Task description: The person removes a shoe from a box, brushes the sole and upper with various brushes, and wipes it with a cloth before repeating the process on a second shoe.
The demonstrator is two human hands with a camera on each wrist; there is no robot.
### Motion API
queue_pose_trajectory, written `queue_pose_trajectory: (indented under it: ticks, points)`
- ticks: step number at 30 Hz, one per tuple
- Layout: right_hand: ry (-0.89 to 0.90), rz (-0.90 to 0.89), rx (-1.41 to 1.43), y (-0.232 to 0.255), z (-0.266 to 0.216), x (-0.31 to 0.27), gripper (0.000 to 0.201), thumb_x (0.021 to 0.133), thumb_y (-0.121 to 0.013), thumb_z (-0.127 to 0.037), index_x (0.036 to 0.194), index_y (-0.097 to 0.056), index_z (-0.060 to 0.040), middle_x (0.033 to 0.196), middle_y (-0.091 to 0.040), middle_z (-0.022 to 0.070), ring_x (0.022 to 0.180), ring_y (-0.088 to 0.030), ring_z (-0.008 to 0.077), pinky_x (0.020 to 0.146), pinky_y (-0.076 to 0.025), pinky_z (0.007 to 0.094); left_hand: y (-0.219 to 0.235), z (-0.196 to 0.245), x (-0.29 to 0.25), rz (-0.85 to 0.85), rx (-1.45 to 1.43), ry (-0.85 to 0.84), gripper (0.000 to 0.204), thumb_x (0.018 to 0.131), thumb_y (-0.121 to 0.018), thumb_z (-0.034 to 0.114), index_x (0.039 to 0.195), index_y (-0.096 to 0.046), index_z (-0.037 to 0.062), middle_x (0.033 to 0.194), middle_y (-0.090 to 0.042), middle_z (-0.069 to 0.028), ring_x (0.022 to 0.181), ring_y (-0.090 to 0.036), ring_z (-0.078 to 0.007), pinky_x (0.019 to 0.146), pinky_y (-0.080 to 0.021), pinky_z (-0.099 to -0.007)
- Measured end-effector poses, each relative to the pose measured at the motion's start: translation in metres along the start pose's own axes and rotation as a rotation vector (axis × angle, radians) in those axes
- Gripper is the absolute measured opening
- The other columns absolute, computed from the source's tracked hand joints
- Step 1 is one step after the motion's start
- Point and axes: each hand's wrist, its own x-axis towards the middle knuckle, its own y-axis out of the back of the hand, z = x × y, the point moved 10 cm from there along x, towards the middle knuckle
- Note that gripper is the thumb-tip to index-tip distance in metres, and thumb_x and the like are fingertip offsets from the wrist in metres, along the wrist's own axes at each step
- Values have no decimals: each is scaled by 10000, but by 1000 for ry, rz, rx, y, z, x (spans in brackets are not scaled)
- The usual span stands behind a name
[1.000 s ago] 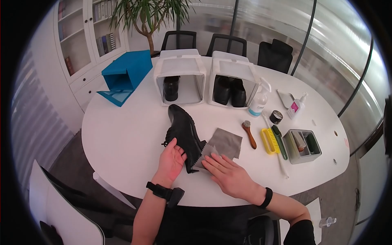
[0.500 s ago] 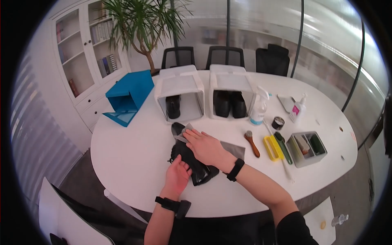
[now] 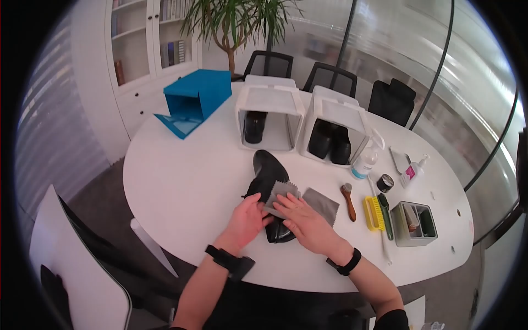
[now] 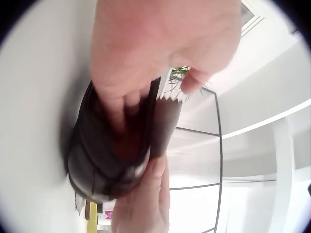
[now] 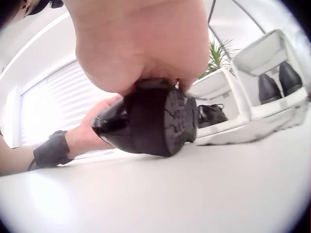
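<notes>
A black lace-up shoe (image 3: 268,168) lies on its side on the table, toe pointing away. My left hand (image 3: 245,223) holds it by the opening; in the left wrist view the fingers are tucked inside the shoe (image 4: 104,165), while the thumb stays outside. With straight fingers my right hand (image 3: 308,220) presses a grey zigzag-edged cloth (image 3: 279,192) on the shoe's side, around its middle. The heel and treaded sole of the shoe (image 5: 146,121) show below the right palm in the right wrist view. A second grey cloth (image 3: 324,206) lies flat just right of the shoe.
Two white shoe boxes (image 3: 272,99) holding black shoes (image 3: 254,126) stand behind, beside a blue box (image 3: 201,91). To the right are a wooden-handled brush (image 3: 348,203), yellow brush (image 3: 374,213), green brush (image 3: 386,214), black jar (image 3: 385,182), spray bottle (image 3: 364,159), pump bottle (image 3: 413,171) and divided caddy (image 3: 412,234).
My right hand has slid the cloth from the heel up to the toe, then back to the shoe's middle. My left hand stays at the opening. The head view has shifted.
</notes>
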Motion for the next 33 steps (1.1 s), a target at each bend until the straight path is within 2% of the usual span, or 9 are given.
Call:
queue_pose_trajectory:
  ticks: [4,6,10,15,23,25,28,31,33]
  points:
    - [-42,56,176,14,26,-8,434,1095,-493,-198,1516,-515,-96,1601,-465,148,1512,-388,349,1258,-297,490,3,-20,3,-60,588,70,566,1049,-590,320,1491,-405,20,1506,-500,-137,1427,-471,-244,1214,-363,-404]
    - [-45,105,169,21,30,-6,421,1097,-482,-183,1506,-525,-90,1577,-493,150,1487,-424,356,1240,-336,476,-76,-5,-26,-360,1162,-345,820,979,-702,380,1561,-317,-49,1557,-434,-214,1491,-387,-322,1211,-337,-396]
    - [-76,135,243,30,44,-7,397,1093,-482,-179,1464,-564,-63,1499,-565,175,1387,-524,373,1139,-447,434,-88,-22,-20,-460,1947,-391,954,874,-806,477,1507,-393,-106,1574,-359,-315,1499,-321,-439,1230,-323,-469]
    - [-149,325,123,52,44,-22,325,1037,-556,-207,1270,-668,-11,1025,-746,199,890,-715,388,787,-576,445,-97,-16,-9,-330,1932,-404,786,840,-831,479,1314,-596,-103,1502,-442,-283,1401,-401,-446,1168,-390,-478]
    - [-162,409,90,66,51,-37,273,1006,-587,-167,1207,-703,-22,861,-723,178,754,-702,361,683,-557,435,-120,-17,3,-163,2071,-683,594,899,-793,371,1288,-637,-50,1288,-582,-196,1205,-533,-397,1003,-490,-470]
    - [-206,453,116,71,57,-41,283,999,-596,-142,1235,-702,-28,874,-725,176,747,-704,357,676,-555,425,-127,-8,11,-72,1892,-506,504,937,-752,318,1249,-647,-63,1294,-599,-204,1162,-575,-408,1005,-493,-480]
    - [-140,584,263,91,43,-40,325,986,-597,-132,1282,-686,-34,1137,-742,192,1006,-734,346,869,-596,404,-138,0,17,37,1669,-553,379,975,-694,165,1276,-632,-56,1288,-610,-189,1112,-619,-370,1008,-495,-439]
    - [155,654,17,106,1,-40,456,935,-627,-71,1388,-622,-19,1486,-588,157,1404,-535,367,1178,-429,489,-138,8,19,-8,1369,-511,368,972,-612,19,1336,-597,-33,1337,-619,-147,1193,-624,-320,1034,-483,-385]
    - [190,670,-56,112,-4,-40,453,933,-626,-66,1383,-624,-17,1471,-599,159,1396,-542,366,1175,-431,493,-136,6,18,-13,1075,-502,437,956,-603,-21,1391,-565,-18,1380,-599,-124,1252,-598,-290,1055,-465,-362]
